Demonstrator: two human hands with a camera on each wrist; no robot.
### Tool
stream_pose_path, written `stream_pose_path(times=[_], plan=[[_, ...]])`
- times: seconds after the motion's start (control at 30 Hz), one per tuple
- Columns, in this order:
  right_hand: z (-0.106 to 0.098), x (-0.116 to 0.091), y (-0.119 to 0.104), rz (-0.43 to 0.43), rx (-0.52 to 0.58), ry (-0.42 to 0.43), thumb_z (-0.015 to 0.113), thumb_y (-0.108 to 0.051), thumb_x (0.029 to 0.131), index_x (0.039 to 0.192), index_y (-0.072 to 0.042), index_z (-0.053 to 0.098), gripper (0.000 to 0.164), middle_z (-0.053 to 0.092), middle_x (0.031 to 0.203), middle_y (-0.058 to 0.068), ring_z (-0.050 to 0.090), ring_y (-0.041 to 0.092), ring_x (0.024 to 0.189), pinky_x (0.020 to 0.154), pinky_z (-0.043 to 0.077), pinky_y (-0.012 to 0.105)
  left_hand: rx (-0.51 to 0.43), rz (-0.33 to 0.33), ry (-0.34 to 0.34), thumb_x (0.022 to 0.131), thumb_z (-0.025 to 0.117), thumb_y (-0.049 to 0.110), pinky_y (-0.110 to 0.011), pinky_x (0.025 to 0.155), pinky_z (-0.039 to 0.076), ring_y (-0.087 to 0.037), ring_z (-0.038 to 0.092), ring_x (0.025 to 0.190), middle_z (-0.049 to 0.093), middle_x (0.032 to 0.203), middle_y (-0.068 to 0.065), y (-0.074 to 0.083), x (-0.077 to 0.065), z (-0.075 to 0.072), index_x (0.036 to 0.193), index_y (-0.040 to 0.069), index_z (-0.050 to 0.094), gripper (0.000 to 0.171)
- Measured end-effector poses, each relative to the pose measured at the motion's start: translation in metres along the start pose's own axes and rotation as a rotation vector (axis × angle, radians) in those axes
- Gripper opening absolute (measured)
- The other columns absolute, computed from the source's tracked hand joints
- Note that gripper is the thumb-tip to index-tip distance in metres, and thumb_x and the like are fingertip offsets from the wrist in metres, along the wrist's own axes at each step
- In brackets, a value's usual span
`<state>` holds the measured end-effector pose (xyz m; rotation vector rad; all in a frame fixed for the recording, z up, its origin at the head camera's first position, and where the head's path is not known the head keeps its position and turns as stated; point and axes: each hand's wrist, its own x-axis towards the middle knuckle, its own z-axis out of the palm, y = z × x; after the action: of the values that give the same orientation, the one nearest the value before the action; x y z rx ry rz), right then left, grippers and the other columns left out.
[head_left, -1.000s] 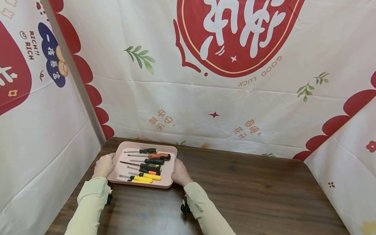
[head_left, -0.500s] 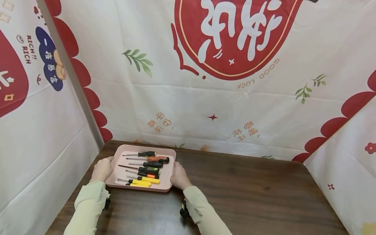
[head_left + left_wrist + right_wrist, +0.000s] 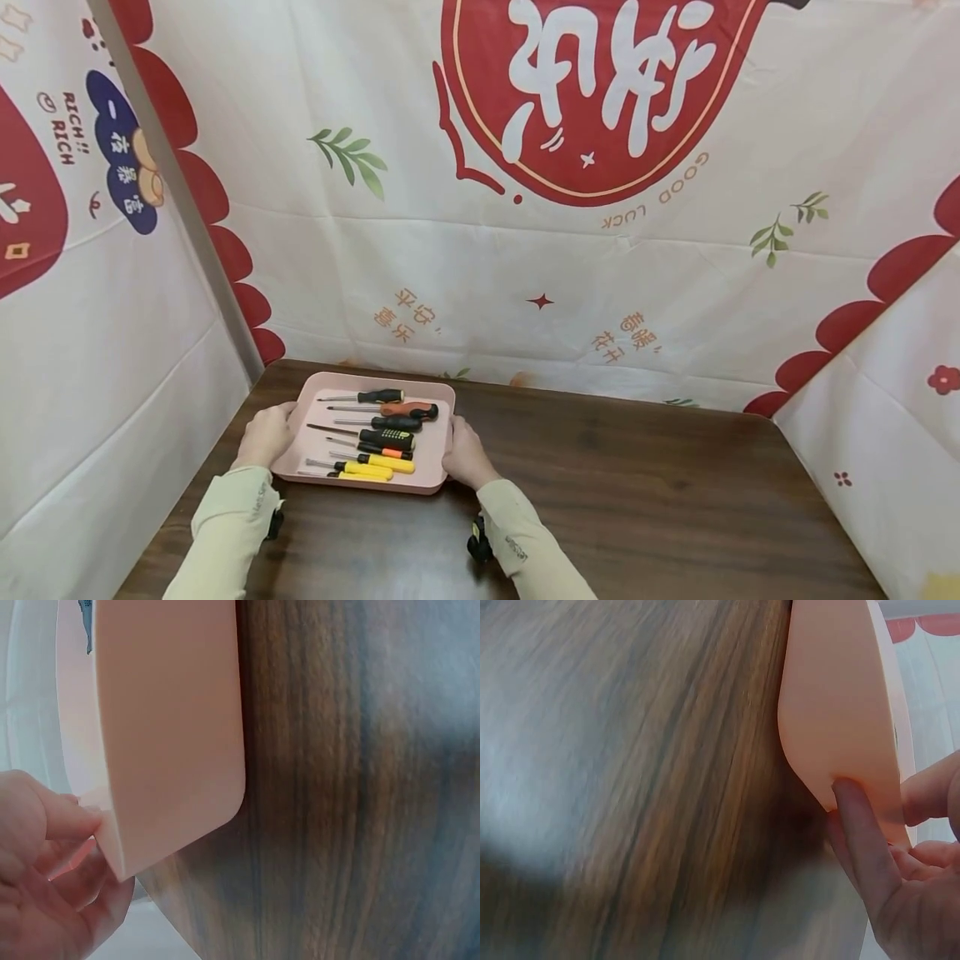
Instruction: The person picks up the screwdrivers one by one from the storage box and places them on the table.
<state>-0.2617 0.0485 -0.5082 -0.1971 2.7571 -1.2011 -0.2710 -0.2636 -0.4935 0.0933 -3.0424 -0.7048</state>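
Note:
A shallow pink tray (image 3: 431, 481) is at the far left of the table, several screwdrivers lying side by side in it. Their handles point right: a brown-and-black one (image 3: 409, 409), plain black ones, one with green dots (image 3: 387, 438), and yellow ones (image 3: 386, 463) at the near side. My left hand (image 3: 266, 435) grips the tray's left end, the thumb over the rim in the left wrist view. At the right end my right hand (image 3: 468, 454) pinches the wall; in the right wrist view fingers press its outside (image 3: 862, 840) and the thumb is at the rim.
The dark wooden table (image 3: 637, 492) stretches to the right and toward me. A white printed cloth (image 3: 480, 258) hangs right behind the tray, and another cloth (image 3: 135, 350) closes off the left side.
The view has tilted slightly, so the whole scene sits a little lower. Against the table, the tray and both hands have shifted slightly to the right; both hands keep their hold.

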Motion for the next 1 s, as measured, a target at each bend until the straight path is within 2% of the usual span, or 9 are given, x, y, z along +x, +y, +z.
stream_pose_path(times=[0.3,0.43,0.6,0.8,1.0], plan=[[-0.019,-0.006,0.018,-0.039,-0.011,0.025,0.052,0.013,0.069,0.128,0.009,0.038,0.061,0.047,0.123,0.025,0.048,0.031,0.111,0.093,0.04,0.044,0.018,0.031,-0.027,0.083,0.046,-0.002,-0.055,0.075,0.043,-0.047,0.054,0.096,0.055,0.113,-0.03,0.018,0.001,0.008,0.121,-0.006,0.053,0.038],[-0.031,-0.01,0.029,-0.048,-0.015,0.038,0.052,0.014,0.069,0.129,0.01,0.038,0.062,0.047,0.124,0.027,0.048,0.032,0.111,0.092,0.04,0.045,0.011,0.058,-0.018,0.082,0.046,-0.003,-0.053,0.072,0.045,-0.045,0.056,0.092,0.057,0.112,-0.028,0.029,0.0,0.015,0.12,-0.006,0.054,0.038],[-0.044,-0.016,0.042,-0.045,-0.027,0.031,0.051,0.013,0.07,0.131,0.01,0.036,0.063,0.045,0.127,0.027,0.047,0.032,0.113,0.09,0.042,0.044,0.007,0.082,-0.001,0.081,0.048,-0.003,-0.052,0.071,0.045,-0.043,0.058,0.089,0.059,0.109,-0.026,0.043,-0.005,0.024,0.118,-0.005,0.056,0.038],[-0.056,-0.025,0.056,-0.045,-0.022,0.025,0.051,0.013,0.071,0.131,0.01,0.035,0.062,0.046,0.126,0.028,0.05,0.03,0.108,0.078,0.045,0.038,0.028,0.111,0.005,0.079,0.053,-0.001,-0.051,0.068,0.047,-0.041,0.059,0.086,0.062,0.104,-0.024,0.057,-0.011,0.034,0.117,-0.004,0.057,0.038],[-0.07,-0.031,0.071,-0.006,-0.027,0.04,0.052,0.012,0.072,0.132,0.009,0.036,0.062,0.048,0.125,0.027,0.051,0.029,0.105,0.08,0.046,0.039,0.04,0.162,0.025,0.077,0.055,-0.001,-0.047,0.062,0.048,-0.037,0.061,0.078,0.063,0.094,-0.022,0.075,-0.013,0.044,0.115,-0.004,0.058,0.039]])
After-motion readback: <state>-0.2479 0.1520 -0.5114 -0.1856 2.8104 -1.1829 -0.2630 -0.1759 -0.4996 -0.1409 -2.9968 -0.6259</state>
